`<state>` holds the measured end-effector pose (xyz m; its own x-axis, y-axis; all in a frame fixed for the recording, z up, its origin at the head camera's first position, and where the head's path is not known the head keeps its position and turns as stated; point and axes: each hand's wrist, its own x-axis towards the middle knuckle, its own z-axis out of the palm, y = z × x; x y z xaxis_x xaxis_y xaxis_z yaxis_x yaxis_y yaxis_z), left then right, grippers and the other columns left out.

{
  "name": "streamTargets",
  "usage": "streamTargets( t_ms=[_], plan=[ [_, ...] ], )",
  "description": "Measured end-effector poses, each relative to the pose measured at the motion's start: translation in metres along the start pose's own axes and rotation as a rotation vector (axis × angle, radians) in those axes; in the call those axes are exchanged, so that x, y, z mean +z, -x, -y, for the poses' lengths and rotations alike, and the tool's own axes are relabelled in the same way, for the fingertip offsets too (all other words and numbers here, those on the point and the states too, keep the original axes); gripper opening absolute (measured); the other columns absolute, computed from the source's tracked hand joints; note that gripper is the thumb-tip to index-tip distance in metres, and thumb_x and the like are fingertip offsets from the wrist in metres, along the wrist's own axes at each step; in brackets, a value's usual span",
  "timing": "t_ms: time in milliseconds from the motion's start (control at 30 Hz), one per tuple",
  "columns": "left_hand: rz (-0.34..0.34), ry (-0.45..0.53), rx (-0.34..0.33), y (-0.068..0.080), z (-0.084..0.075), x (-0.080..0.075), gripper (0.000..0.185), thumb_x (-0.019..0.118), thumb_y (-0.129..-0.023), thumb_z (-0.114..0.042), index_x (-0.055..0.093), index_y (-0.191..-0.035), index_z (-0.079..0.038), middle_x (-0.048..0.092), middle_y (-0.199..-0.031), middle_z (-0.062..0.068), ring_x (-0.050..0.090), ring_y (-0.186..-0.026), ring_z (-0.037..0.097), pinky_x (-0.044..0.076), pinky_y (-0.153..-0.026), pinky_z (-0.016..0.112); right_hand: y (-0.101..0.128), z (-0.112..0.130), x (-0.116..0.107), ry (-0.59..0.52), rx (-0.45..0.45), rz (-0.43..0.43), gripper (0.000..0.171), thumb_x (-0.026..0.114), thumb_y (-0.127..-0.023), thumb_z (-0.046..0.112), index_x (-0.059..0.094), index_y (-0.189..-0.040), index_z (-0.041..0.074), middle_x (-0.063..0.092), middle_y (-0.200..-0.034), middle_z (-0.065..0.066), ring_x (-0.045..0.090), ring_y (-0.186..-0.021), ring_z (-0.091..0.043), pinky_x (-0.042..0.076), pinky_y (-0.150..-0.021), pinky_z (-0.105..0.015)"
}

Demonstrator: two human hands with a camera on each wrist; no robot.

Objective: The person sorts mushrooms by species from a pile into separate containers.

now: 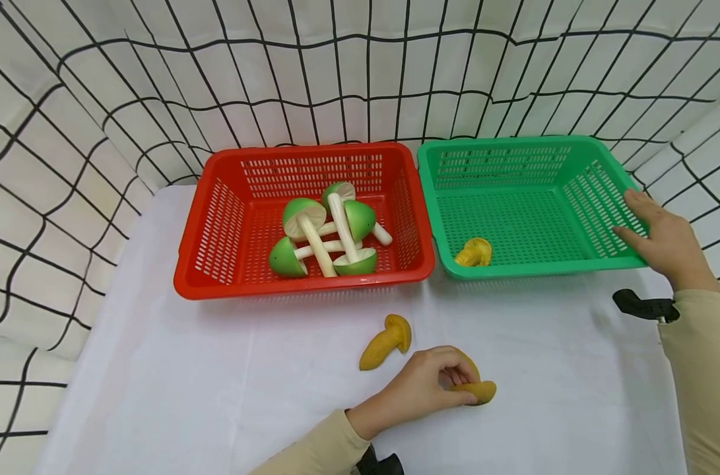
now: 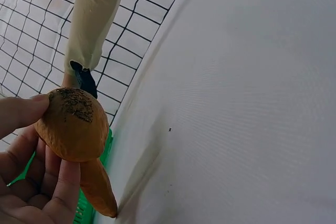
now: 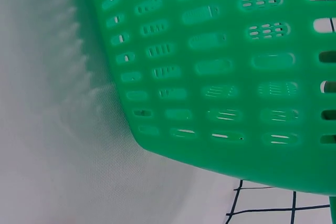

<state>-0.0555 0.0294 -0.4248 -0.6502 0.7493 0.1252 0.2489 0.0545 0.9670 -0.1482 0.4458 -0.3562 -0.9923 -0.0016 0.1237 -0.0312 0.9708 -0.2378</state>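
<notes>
My left hand (image 1: 422, 389) pinches a yellow-brown toy mushroom (image 2: 73, 124) low over the white table. Its rounded cap, dark and rough on one patch, sits between thumb and fingers, and the stem points down in the left wrist view. Another yellow mushroom (image 1: 385, 343) lies on the cloth beside that hand. At the right end of the green basket (image 1: 534, 267), my right hand (image 1: 668, 241) holds the rim with the thumb over its inner side. A yellow mushroom (image 1: 474, 253) rests in this basket's near left corner. The right wrist view shows the slotted end wall, without the hand.
A red basket (image 1: 303, 290) stands left of the green one, nearly against it. Several green-capped mushrooms (image 1: 360, 218) with white stems are piled inside. Behind and at both sides rises a white sheet with a black grid (image 1: 368, 72).
</notes>
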Motion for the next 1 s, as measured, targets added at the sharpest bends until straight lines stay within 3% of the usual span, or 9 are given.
streamTargets(
  t_ms=[300,1000],
  plan=[
    [-0.050,0.079,-0.100,0.000,-0.006,-0.009,0.015,0.076,-0.080,-0.008,0.067,-0.091,-0.009,0.063,-0.090,-0.003,0.053,-0.079,0.001,0.050,-0.074,0.019,0.000,0.002,0.000,0.017,0.012,0.051,0.064,0.034,-0.101,0.032,0.007,-0.149,-0.001,0.005,-0.154,-0.021,0.005,-0.141,-0.039,0.009,-0.110,-0.057],
    [-0.126,0.098,-0.106,-0.003,-0.015,-0.022,0.016,0.075,-0.079,-0.003,0.067,-0.092,-0.005,0.060,-0.089,-0.003,0.053,-0.079,0.003,0.051,-0.073,0.020,-0.006,0.003,-0.001,0.047,0.078,0.086,0.067,0.032,-0.099,0.031,0.000,-0.148,-0.003,-0.004,-0.154,-0.022,0.000,-0.141,-0.040,0.012,-0.106,-0.063]
  ],
)
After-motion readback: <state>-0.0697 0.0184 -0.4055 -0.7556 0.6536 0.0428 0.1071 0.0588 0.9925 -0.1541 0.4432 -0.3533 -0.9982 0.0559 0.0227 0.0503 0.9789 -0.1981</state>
